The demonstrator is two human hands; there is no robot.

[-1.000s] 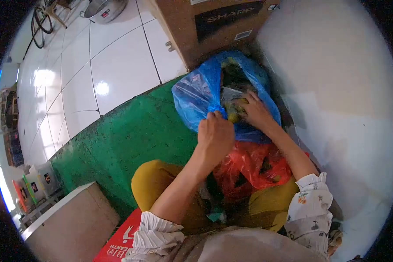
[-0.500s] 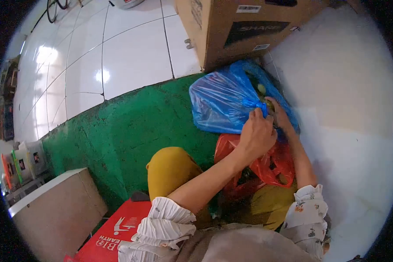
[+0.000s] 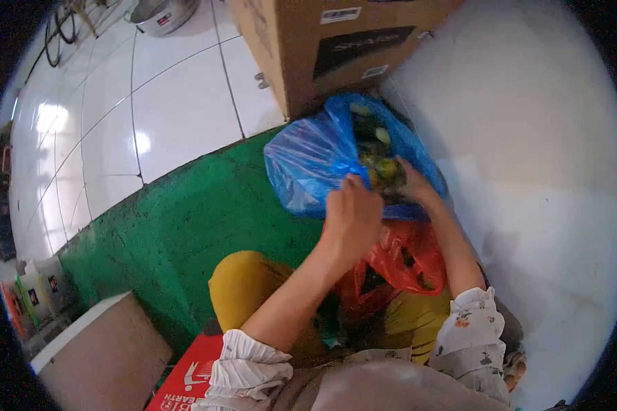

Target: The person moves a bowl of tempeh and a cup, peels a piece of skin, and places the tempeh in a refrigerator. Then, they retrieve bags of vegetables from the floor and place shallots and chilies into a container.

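Blue plastic bag (image 3: 298,161), on the green floor (image 3: 164,226), mouth open on its right part, thin translucent plastic spread out to the left. Inside the mouth, a cluster of round yellow-green fruits (image 3: 387,168) toward the near side, with pale green oval pieces (image 3: 382,135) farther in among darker contents too dim to name. At the gathered plastic left of the fruits, the left hand (image 3: 353,212), slightly blurred, grip closed on a pinch of the bag, back of the hand upward. From the right, the right hand (image 3: 418,185), reaching in over the rim, fingers against the fruits; impossible to tell whether closed around any of them.

Just on the near side of the blue bag, a red plastic bag (image 3: 415,257), crumpled, with dark gaps in its folds, under and between the forearms. Nearer still, a bent knee in mustard trousers (image 3: 243,288), and white sleeves (image 3: 466,329) pushed up to the elbows, floral print on the right one.

Just beyond the blue bag, a tall cardboard box (image 3: 295,41) with a black printed panel. To the right, a smooth white wall (image 3: 528,137). To the far left, glossy white tiles (image 3: 178,103) and a metal pot (image 3: 161,15). At near left, a red bag (image 3: 188,373) with white lettering, beside a pale block (image 3: 106,349).
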